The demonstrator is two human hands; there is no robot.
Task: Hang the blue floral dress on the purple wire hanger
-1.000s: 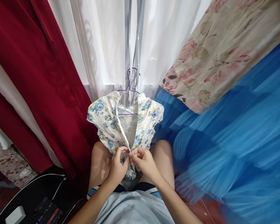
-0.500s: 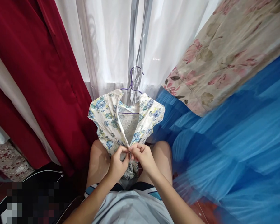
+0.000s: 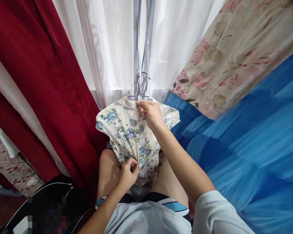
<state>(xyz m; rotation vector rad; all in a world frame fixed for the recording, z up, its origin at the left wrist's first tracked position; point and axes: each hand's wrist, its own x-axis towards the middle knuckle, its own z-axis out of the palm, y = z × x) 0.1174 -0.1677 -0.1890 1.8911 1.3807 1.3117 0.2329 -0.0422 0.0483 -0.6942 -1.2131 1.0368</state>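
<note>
A white dress (image 3: 130, 125) with blue roses hangs on a purple hanger (image 3: 138, 88) between my knees. Its opening is closed in a straight line, which looks like a zipper, from the lower part up to the neckline. My right hand (image 3: 150, 112) is closed at the top of that line, pinching the neck edge; the zipper pull, if held, is hidden by the fingers. Lower down, my left hand (image 3: 128, 172) pinches the cloth beside the line between thumb and fingers. The dress's bottom lies bunched between my thighs.
Grey ribbons (image 3: 143, 42) hold the hanger in front of a white curtain (image 3: 114, 48). Red drapes (image 3: 61, 97) hang at left. A pink-flowered cloth (image 3: 224, 71) and blue tulle (image 3: 234, 156) are at right. A black bag-like item (image 3: 51, 191) lies lower left.
My right hand has moved up from beside my left hand to the neckline. The dress's open V has closed along the middle. My left hand stays low, pinching the cloth.
</note>
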